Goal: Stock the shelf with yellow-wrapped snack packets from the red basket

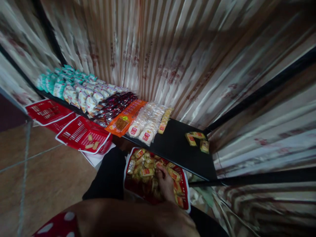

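A striped curtain [163,49] backs a black shelf [180,141]; tucked low against the near edge of that shelf sits a red basket [184,185], the place where most of the yellow packets [147,172] lie heaped. One of the hands [166,182] reaches down into this heap, its fingertips at a single packet [159,163]; whether they are clamped on it cannot be told, and the state of the other hand is unclear in the blur at the bottom. Each packet should be light, its shiny film slippery, and the filling, if it is biscuit as it appears, stiff but brittle. The best hold is probably a gentle pinch across the long sides near the middle, since squeezing end to end could crack it; the narrow ends of the wrapper look like a weaker grip.
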`<state>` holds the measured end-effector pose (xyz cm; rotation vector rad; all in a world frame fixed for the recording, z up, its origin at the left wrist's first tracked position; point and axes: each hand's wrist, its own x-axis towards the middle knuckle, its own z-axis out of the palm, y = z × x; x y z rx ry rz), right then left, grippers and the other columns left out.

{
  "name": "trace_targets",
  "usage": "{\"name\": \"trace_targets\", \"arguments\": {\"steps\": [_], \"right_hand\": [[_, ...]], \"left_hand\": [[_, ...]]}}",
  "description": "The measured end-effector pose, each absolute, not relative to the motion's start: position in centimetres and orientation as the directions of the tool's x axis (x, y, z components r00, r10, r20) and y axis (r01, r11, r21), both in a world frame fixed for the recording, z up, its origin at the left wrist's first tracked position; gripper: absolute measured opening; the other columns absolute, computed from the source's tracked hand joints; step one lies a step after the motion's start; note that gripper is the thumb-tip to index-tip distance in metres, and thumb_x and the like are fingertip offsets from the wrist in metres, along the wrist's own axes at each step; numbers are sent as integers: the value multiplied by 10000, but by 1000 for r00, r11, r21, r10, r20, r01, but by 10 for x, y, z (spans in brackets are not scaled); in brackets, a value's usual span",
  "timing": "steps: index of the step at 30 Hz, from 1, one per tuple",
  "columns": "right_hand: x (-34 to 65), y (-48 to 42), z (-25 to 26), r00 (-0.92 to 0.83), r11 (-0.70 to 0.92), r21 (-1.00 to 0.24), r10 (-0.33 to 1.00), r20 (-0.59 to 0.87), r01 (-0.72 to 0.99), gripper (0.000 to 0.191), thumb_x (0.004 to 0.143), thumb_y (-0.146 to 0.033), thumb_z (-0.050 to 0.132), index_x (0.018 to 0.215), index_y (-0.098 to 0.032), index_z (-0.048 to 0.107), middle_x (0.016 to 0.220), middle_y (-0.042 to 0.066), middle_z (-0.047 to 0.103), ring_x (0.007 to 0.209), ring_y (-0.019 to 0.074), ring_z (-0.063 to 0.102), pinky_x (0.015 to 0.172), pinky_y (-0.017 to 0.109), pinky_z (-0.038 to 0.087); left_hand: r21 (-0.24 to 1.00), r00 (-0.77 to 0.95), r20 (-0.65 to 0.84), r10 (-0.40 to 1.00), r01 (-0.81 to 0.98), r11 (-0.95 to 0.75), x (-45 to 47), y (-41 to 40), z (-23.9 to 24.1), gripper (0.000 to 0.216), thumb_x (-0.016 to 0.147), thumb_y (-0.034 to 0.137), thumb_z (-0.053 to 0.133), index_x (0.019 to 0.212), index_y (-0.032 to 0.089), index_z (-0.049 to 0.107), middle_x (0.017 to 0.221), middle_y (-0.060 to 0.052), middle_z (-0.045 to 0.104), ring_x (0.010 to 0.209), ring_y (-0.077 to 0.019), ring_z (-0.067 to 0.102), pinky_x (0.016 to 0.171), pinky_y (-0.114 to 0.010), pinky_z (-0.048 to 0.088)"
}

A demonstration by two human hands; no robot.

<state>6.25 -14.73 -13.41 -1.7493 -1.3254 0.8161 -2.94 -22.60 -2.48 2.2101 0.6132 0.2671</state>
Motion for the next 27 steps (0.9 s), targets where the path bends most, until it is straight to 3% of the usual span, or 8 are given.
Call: {"name": "trace_targets", "arguments": {"steps": [3, 6, 11, 15, 21, 27], "right_hand": [[68, -147, -144, 207, -161, -874, 976, -71, 458, 376, 726, -453, 510, 915, -171, 672, 895, 97, 719, 804, 223, 668, 773, 359, 520], [67, -146, -150, 187, -137, -851, 981, -47, 506, 356, 790, -444, 461, 943, -196, 667, 893, 80, 713, 820, 201, 658, 784, 335, 506], [49, -129, -153, 118, 32, -738, 982, 149, 674, 336, 837, -325, 396, 978, -191, 670, 995, 97, 694, 946, 202, 624, 887, 376, 464], [32, -109, -156, 21, 172, -673, 963, 269, 719, 320, 835, -257, 395, 978, -199, 676, 1017, 96, 695, 979, 205, 610, 904, 399, 452], [25, -98, -161, -8, 180, -644, 965, 261, 743, 304, 811, -232, 414, 945, -198, 685, 973, 83, 709, 934, 205, 624, 869, 384, 480], [30, -102, -149, -36, 207, -629, 961, 274, 750, 317, 855, -241, 382, 945, -206, 684, 955, 70, 708, 937, 198, 624, 874, 375, 483]], "left_hand": [[739, 740, -58, 670, 483, -469, -55, -173, -61, 248, 924, 248, 394, 891, 191, 633, 903, -32, 672, 798, -131, 616, 752, -246, 497], [598, 373, -195, 907, 778, -192, -85, -133, -86, 263, 885, 177, 367, 917, 173, 628, 905, -43, 670, 823, -157, 604, 793, -264, 472], [460, -18, -164, 986, 883, 93, -114, -91, -109, 418, 817, 122, 390, 1219, 108, 504, 1254, -132, 540, 1173, -253, 455, 991, -361, 350], [394, -44, -192, 980, 912, 118, -115, -75, -134, 438, 827, 133, 409, 1259, 105, 475, 1303, -126, 520, 1267, -287, 350, 996, -402, 322], [252, -89, -108, 990, 961, 114, -111, -75, -154, 374, 890, 123, 306, 1164, 114, 561, 1049, -135, 607, 1017, -268, 502, 888, -392, 363], [325, 5, -115, 993, 945, 33, -108, -83, -136, 338, 882, 125, 354, 1118, 183, 589, 1058, -99, 562, 988, -231, 521, 863, -330, 395]]}}
